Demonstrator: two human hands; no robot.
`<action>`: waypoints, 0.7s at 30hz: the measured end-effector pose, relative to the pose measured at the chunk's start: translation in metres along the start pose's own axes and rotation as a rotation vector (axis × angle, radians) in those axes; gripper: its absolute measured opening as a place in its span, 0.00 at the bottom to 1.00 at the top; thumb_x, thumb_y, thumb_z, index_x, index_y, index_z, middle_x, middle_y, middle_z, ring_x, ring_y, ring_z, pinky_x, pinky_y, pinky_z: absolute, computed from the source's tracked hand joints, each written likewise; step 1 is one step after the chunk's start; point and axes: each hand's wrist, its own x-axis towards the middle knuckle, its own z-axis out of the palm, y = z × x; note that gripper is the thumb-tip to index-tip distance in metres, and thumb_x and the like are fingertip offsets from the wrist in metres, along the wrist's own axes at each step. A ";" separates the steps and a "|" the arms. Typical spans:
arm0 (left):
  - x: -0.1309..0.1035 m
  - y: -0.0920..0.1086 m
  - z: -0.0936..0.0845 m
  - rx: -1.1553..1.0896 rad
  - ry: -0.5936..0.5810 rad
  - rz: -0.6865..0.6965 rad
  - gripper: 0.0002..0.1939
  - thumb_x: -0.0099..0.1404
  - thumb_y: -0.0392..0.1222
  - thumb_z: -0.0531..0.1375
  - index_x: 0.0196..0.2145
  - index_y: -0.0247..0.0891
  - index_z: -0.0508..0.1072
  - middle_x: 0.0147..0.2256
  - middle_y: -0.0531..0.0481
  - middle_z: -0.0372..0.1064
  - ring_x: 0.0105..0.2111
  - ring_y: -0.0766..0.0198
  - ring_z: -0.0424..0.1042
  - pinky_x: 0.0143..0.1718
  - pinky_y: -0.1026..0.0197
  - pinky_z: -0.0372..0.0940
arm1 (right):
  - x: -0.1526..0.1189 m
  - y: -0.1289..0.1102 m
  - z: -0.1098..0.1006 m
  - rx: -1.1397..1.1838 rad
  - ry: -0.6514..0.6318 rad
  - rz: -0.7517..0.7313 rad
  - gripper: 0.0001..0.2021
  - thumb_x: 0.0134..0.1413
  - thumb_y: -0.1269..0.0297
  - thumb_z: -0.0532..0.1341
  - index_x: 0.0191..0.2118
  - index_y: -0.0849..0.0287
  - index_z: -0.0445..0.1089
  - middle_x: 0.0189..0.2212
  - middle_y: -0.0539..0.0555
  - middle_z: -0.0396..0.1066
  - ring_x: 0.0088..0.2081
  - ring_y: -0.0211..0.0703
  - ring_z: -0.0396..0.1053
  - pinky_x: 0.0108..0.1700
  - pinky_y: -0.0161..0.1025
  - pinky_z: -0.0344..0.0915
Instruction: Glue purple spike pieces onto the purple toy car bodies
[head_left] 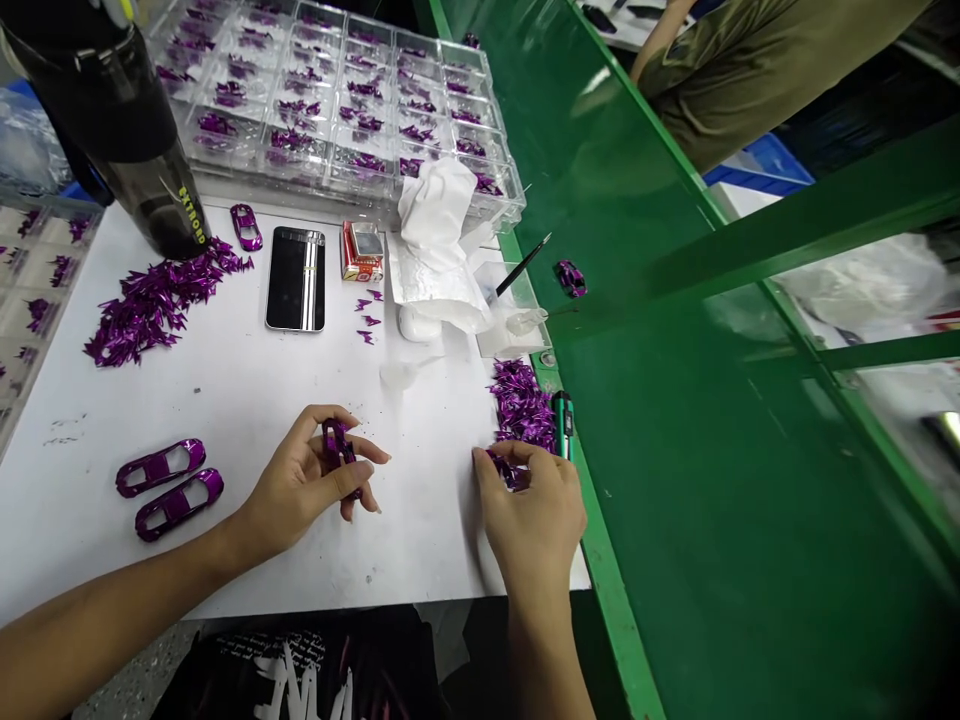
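My left hand [304,480] grips a purple toy car body [338,445] above the white table, thumb on its near side and fingers spread around it. At the near edge of a pile of small pointed purple parts [521,400], my right hand [532,505] has its thumb and fingers curled together. Purple shows between those fingertips, but whether a part is pinched there is hidden. A green-handled cutter [563,425] lies against the pile's right side. Two more purple car bodies [178,504] rest left of my left hand.
Behind stands a clear compartment tray [330,160] of purple parts. A dark bottle [142,140], a larger purple pile [154,310], a phone [295,280], a small box [361,252] and white tissue [435,240] fill the back. A green conveyor [675,420] runs along the right; another person's trousers [757,70] show beyond.
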 end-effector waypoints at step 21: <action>0.004 0.011 0.000 -0.092 0.135 -0.097 0.21 0.70 0.54 0.64 0.54 0.39 0.73 0.36 0.45 0.79 0.36 0.54 0.82 0.31 0.53 0.81 | -0.031 -0.081 -0.023 0.525 -0.374 -0.375 0.19 0.69 0.64 0.62 0.63 0.50 0.70 0.47 0.54 0.82 0.40 0.45 0.83 0.43 0.43 0.82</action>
